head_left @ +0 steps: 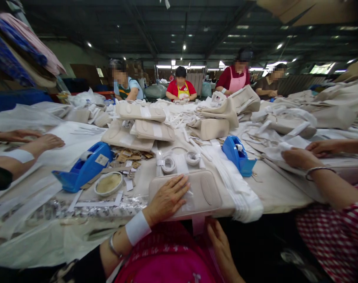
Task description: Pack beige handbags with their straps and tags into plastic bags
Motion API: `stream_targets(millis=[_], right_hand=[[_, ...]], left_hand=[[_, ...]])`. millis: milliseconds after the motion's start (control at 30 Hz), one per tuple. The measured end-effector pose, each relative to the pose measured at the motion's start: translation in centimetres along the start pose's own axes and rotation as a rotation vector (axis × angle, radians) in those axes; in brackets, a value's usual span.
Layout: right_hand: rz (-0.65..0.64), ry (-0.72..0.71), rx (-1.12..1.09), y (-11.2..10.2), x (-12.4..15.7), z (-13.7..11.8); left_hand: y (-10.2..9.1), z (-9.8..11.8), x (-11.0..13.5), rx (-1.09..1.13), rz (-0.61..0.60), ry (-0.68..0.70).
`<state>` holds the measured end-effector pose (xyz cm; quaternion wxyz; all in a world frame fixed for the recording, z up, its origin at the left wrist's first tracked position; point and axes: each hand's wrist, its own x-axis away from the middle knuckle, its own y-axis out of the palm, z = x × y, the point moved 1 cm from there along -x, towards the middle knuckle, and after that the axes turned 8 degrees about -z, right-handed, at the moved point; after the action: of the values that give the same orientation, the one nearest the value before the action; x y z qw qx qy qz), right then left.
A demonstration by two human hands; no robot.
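Note:
A beige bag (207,190) lies flat at the table's front edge, a translucent white band around its middle. My left hand (169,196) rests on its left half, palm down, fingers stretched out. From the bag's front edge a whitish strip (198,225) hangs down. Beside that strip, below the table edge, is my right hand (219,239), its fingers bent together; whether it grips the strip is not clear. Behind the bag stand two wrapped, coiled handles (168,165). Blue tape dispensers sit to the left (92,165) and right (239,156).
A round dish (108,184) of yellowish material lies near cardboard tags (128,157). Stacked beige bags (142,112) stand behind, with white strips (240,192) on the right. Co-workers' hands work at left (46,143) and right (303,159); several people sit across the table.

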<state>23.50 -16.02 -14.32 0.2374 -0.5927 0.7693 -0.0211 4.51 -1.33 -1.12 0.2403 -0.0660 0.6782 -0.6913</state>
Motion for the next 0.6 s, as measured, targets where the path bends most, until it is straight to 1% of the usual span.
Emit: stream_targets(millis=[67, 100, 133, 167, 233, 333, 433, 500, 600], right_hand=[[-0.028, 0.034, -0.239, 0.5, 0.4, -0.7], [-0.055, 0.026, -0.302, 0.4, 0.6, -1.2], [-0.088, -0.001, -0.319, 0.3, 0.8, -1.7], [-0.128, -0.046, -0.286, 0.0, 1.0, -2.2], [-0.201, -0.164, -0.124, -0.7, 1.3, -3.3], [-0.308, -0.418, 0.149, -1.8, 1.4, -4.4], [-0.390, -0.637, 0.339, -2.5, 0.9, -4.8], [-0.383, -0.728, 0.406, -2.7, 0.4, -5.2], [-0.323, -0.825, 0.453, -3.0, -0.3, -6.3]], left_hand=[[-0.1, 0.1, 0.0, -0.003, 0.003, 0.004], [-0.1, 0.1, 0.0, -0.005, 0.005, 0.004], [-0.2, 0.2, 0.0, -0.008, 0.008, 0.001], [-0.2, 0.2, 0.0, -0.012, 0.009, -0.001], [-0.2, 0.3, 0.0, -0.018, 0.007, -0.002], [-0.1, 0.3, 0.1, -0.018, 0.000, 0.007], [0.0, 0.1, 0.0, -0.005, 0.014, 0.013], [0.1, 0.1, 0.0, 0.005, 0.026, 0.015], [0.1, 0.0, 0.1, 0.002, 0.017, 0.018]])
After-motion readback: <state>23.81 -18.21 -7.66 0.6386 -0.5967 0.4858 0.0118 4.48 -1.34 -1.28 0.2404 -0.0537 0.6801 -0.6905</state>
